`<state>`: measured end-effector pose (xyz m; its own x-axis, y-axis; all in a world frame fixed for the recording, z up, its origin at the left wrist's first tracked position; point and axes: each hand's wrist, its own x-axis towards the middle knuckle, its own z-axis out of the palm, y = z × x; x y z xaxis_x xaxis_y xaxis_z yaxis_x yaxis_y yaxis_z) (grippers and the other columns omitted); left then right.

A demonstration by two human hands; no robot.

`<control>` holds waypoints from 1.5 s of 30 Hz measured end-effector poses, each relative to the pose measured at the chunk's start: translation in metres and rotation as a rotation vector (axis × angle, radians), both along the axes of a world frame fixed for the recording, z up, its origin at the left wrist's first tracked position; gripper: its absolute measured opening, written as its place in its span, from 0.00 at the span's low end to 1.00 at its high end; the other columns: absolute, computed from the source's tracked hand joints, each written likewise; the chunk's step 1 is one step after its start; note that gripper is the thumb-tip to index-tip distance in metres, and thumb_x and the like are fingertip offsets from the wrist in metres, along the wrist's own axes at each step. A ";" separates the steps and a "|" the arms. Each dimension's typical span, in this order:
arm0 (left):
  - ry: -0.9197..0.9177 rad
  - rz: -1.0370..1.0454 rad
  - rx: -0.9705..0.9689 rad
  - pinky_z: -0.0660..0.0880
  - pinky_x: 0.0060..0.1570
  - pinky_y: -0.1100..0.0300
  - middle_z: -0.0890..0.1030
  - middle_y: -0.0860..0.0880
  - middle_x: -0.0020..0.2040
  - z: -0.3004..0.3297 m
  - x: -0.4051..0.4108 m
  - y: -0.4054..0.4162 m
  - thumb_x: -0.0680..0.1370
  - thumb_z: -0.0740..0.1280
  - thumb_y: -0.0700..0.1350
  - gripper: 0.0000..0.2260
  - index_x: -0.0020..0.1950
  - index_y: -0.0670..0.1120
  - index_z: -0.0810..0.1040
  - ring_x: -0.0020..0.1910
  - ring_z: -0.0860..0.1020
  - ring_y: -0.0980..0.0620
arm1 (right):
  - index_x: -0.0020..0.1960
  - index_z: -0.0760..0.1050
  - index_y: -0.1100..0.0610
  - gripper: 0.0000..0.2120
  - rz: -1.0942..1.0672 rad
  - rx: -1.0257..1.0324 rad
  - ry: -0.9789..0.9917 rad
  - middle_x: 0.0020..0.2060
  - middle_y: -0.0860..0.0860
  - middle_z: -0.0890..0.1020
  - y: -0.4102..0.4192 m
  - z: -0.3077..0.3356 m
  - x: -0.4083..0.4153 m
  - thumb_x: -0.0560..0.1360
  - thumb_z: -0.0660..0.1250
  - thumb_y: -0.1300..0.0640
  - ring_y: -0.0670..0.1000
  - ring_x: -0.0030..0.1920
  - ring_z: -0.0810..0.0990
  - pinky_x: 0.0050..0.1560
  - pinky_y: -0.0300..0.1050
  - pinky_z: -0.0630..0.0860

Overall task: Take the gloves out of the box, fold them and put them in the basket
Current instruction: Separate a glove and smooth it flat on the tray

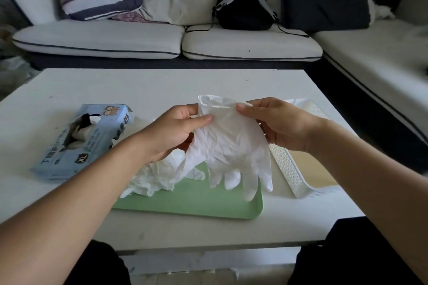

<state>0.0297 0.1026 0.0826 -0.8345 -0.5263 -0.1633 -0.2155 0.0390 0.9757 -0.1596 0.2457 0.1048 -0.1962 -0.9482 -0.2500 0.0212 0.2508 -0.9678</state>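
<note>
- White table [162, 81] fills the foreground of a living room, with a pale sofa [139, 39] behind carrying cushions and a black backpack [243, 4].
- At left, a blue glove box [78, 143] marked XL lies flat on the table, its top torn open and white material showing in the slot.
- Just right of the box, a crumpled heap of gloves [157, 176] rests partly on a green tray [196, 201].
- Left hand [171, 132] pinches the cuff side of a white glove [234, 148] between thumb and fingers.
- Right hand [278, 122] pinches the cuff's other side, thumb on top; the glove hangs above the tray, fingers pointing down.
- At right, a white perforated basket [289, 173] sits on the table beside the tray, partly hidden by the right hand.
</note>
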 end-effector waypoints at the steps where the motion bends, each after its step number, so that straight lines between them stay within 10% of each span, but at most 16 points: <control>1: -0.003 -0.008 -0.014 0.68 0.26 0.62 0.84 0.40 0.44 0.001 0.001 0.002 0.82 0.66 0.47 0.08 0.56 0.48 0.84 0.32 0.74 0.45 | 0.58 0.82 0.62 0.18 -0.014 0.007 0.029 0.49 0.56 0.85 0.002 0.000 0.000 0.80 0.64 0.48 0.55 0.46 0.84 0.44 0.48 0.83; 6: -0.039 -0.006 -0.109 0.70 0.26 0.63 0.82 0.47 0.41 0.001 0.001 0.002 0.82 0.67 0.48 0.11 0.58 0.43 0.83 0.30 0.77 0.53 | 0.55 0.83 0.62 0.19 -0.076 -0.063 0.257 0.49 0.56 0.87 0.005 -0.005 0.000 0.83 0.60 0.49 0.54 0.50 0.86 0.49 0.47 0.82; 11: 0.067 0.000 -0.113 0.75 0.64 0.43 0.85 0.40 0.51 0.004 0.001 0.004 0.76 0.74 0.52 0.20 0.57 0.37 0.81 0.52 0.83 0.46 | 0.58 0.82 0.62 0.15 -0.097 -0.181 0.202 0.52 0.57 0.86 0.000 -0.007 0.004 0.83 0.61 0.54 0.55 0.51 0.85 0.50 0.47 0.82; 17: 0.173 0.125 -0.188 0.77 0.46 0.52 0.84 0.43 0.42 0.003 -0.008 0.009 0.80 0.71 0.45 0.10 0.52 0.38 0.78 0.41 0.82 0.46 | 0.60 0.80 0.61 0.17 0.150 -0.018 0.039 0.51 0.59 0.83 0.004 0.001 0.004 0.77 0.69 0.50 0.58 0.47 0.83 0.45 0.50 0.81; 22: 0.103 0.076 -0.034 0.77 0.57 0.49 0.86 0.43 0.51 -0.004 -0.006 0.006 0.80 0.70 0.49 0.12 0.55 0.41 0.82 0.51 0.85 0.44 | 0.57 0.79 0.63 0.11 0.109 0.050 0.016 0.46 0.58 0.83 0.002 -0.004 0.002 0.76 0.71 0.60 0.55 0.40 0.83 0.40 0.47 0.82; 25: -0.035 0.102 -0.169 0.73 0.47 0.55 0.84 0.37 0.47 -0.014 -0.014 -0.005 0.77 0.73 0.54 0.13 0.52 0.45 0.84 0.42 0.80 0.43 | 0.54 0.82 0.60 0.08 0.051 0.123 0.121 0.44 0.56 0.85 -0.005 -0.012 -0.003 0.77 0.71 0.57 0.52 0.40 0.84 0.41 0.46 0.81; 30: 0.315 0.326 -0.520 0.72 0.42 0.56 0.81 0.43 0.37 -0.005 -0.041 -0.018 0.75 0.72 0.54 0.17 0.43 0.39 0.81 0.37 0.75 0.52 | 0.47 0.78 0.71 0.18 -0.364 -0.304 0.506 0.43 0.70 0.81 -0.028 -0.007 -0.018 0.75 0.73 0.54 0.58 0.41 0.82 0.48 0.64 0.82; 33: 0.395 0.293 -0.802 0.79 0.55 0.53 0.86 0.53 0.49 0.003 -0.037 -0.017 0.78 0.73 0.47 0.08 0.53 0.44 0.86 0.49 0.84 0.52 | 0.46 0.84 0.63 0.09 -0.374 -0.529 0.783 0.39 0.60 0.85 -0.021 0.011 -0.019 0.76 0.73 0.55 0.46 0.38 0.82 0.43 0.42 0.79; 38: -0.050 -0.122 -0.877 0.76 0.60 0.60 0.85 0.57 0.53 -0.033 -0.015 -0.019 0.77 0.75 0.46 0.08 0.55 0.48 0.86 0.50 0.81 0.63 | 0.44 0.85 0.57 0.03 0.022 -0.163 1.137 0.37 0.47 0.85 -0.007 -0.022 -0.011 0.75 0.74 0.57 0.42 0.35 0.79 0.37 0.34 0.74; 45: -0.524 -0.623 -1.092 0.78 0.46 0.51 0.84 0.53 0.44 -0.082 0.001 0.011 0.78 0.69 0.57 0.11 0.49 0.50 0.82 0.43 0.80 0.52 | 0.53 0.84 0.54 0.08 0.628 0.223 1.175 0.50 0.47 0.85 0.011 -0.079 0.016 0.76 0.71 0.59 0.46 0.50 0.81 0.48 0.34 0.71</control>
